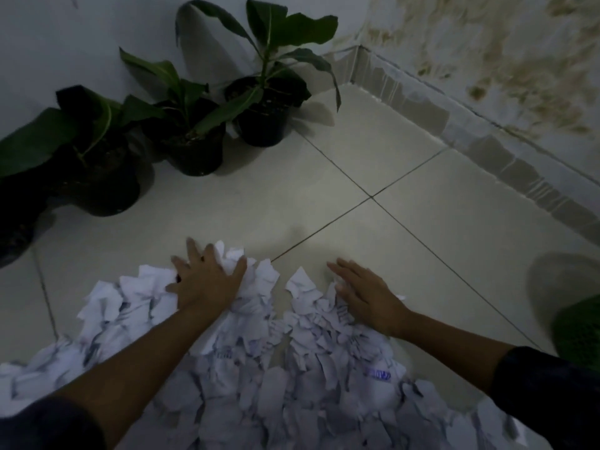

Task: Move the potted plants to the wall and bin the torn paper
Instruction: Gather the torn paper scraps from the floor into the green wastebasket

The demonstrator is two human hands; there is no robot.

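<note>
Raking the torn paper [279, 362] together looks like the step in hand, and the loose heap is where trouble could start. The scraps lie spread over the floor [373, 177] from its near edge outward, in a broad drift whose long axis runs left to right along that near edge, with a ragged front pointing toward the corner where the two walls meet. The left hand [207, 280] lies on the far left crest of the heap, fingers spread and slightly bent over the scraps, pressing rather than clutching; its grip is wide and has nothing firmly held. The right hand [363, 290] rests flat at the right fringe, fingers straight and together, touching paper along its inner side and holding nothing.

Judging from this, a sweep with flat hands would let small pieces slip out between the fingers or past the ends of the drift, scattering toward the left edge. A scoop lifted too full would shed scraps on the way to the green bin [574, 326], which shows only partly and blurred at the right edge.

The three potted plants [191, 131] stand in a row against the far wall [65, 43], well apart from the paper; their drooping leaves reach floorward, so a wide push could brush them.
</note>
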